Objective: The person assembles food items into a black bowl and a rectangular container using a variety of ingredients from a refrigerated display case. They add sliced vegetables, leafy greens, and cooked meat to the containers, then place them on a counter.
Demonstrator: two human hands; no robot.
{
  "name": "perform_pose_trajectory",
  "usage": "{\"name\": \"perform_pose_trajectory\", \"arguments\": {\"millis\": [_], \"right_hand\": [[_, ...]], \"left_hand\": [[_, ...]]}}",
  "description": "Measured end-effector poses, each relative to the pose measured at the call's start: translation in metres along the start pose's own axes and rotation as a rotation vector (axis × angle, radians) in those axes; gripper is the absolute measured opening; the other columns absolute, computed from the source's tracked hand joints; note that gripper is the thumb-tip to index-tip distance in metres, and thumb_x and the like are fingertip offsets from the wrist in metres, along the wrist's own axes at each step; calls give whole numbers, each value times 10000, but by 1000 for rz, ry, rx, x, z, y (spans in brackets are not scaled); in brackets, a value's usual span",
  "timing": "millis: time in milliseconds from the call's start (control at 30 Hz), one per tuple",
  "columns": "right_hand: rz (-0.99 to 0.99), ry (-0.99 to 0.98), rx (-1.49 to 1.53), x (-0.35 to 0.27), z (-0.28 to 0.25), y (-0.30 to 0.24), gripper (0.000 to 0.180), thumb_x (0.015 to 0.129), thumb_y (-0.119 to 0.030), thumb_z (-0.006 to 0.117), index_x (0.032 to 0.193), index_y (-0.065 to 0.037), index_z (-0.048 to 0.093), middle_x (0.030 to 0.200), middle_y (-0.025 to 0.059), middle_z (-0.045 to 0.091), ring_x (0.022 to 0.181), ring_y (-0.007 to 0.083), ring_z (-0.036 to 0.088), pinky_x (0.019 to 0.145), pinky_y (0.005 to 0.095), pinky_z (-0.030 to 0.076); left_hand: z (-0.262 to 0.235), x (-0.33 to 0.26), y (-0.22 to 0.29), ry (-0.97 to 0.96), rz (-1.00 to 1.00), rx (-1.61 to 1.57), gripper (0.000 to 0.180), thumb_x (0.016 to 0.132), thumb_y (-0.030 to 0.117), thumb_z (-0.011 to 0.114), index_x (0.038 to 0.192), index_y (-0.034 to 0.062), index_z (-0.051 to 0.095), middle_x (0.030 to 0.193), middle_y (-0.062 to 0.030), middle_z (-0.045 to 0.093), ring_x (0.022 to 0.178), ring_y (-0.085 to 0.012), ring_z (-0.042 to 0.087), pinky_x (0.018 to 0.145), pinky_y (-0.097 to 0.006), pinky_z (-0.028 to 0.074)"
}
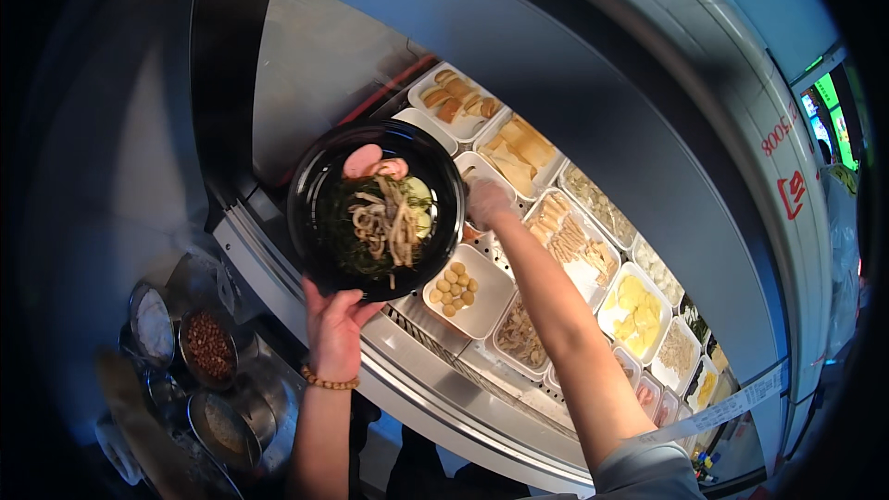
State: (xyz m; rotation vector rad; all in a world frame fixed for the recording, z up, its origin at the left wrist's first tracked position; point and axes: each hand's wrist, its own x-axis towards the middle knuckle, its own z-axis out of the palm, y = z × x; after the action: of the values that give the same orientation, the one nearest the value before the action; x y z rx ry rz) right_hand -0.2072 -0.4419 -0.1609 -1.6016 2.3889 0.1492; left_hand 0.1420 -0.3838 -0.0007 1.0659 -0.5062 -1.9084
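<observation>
My left hand (333,324) holds a black round bowl (315,194) by its near rim, lifted over the edge of a chilled food counter. In the bowl lie dark greens, pale strips, a potato slice and pink round slices. My right hand (487,204), in a thin clear glove, reaches out over the white trays just right of the bowl; its fingers are curled, and whether anything is in them cannot be told. A bead bracelet (328,380) circles my left wrist.
White trays fill the counter: small tan balls (456,289), tofu sheets (519,153), browned pieces (454,97), yellow slices (634,310), pale sticks (569,236). Metal bowls with seasonings, one with red-brown nuts (209,344), stand at lower left. A steel rail (444,380) edges the counter.
</observation>
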Motion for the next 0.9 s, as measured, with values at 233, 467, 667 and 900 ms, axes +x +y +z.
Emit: {"name": "perform_pose_trajectory", "arguments": {"millis": [233, 467, 667, 900], "right_hand": [[-91, 11, -110, -6, -41, -24, 259, 695, -227, 731, 861, -28, 731, 920, 180, 709, 838, 332, 685, 780, 385, 556], [-31, 104, 266, -19, -45, -52, 254, 710, -289, 747, 821, -61, 735, 860, 177, 706, 786, 347, 681, 719, 389, 544], [122, 211, 547, 21, 3, 8, 320, 693, -258, 801, 802, 27, 706, 790, 209, 697, 723, 318, 688, 670, 372, 542], [244, 88, 1001, -25, -54, -7, 273, 704, -155, 814, 890, 23, 723, 792, 95, 722, 710, 163, 685, 653, 309, 540]], "left_hand": [[-9, -4, 18, 42, 46, 21, 575, 860, -52, 510, 1360, 180, 346, 1123, -71, 600, 951, -213, 651, 774, -380, 606], [-17, 3, 12, 70, 44, -31, 589, 854, -48, 515, 1365, 181, 336, 1150, -79, 589, 968, -217, 649, 784, -377, 605], [1, 3, 14, 16, 51, 23, 549, 843, -45, 520, 1335, 141, 363, 1158, -108, 595, 947, -256, 661, 782, -384, 602], [-12, 6, 8, 72, 30, -23, 681, 841, -51, 535, 1424, 185, 274, 1121, -80, 588, 950, -215, 635, 788, -406, 601]]}}
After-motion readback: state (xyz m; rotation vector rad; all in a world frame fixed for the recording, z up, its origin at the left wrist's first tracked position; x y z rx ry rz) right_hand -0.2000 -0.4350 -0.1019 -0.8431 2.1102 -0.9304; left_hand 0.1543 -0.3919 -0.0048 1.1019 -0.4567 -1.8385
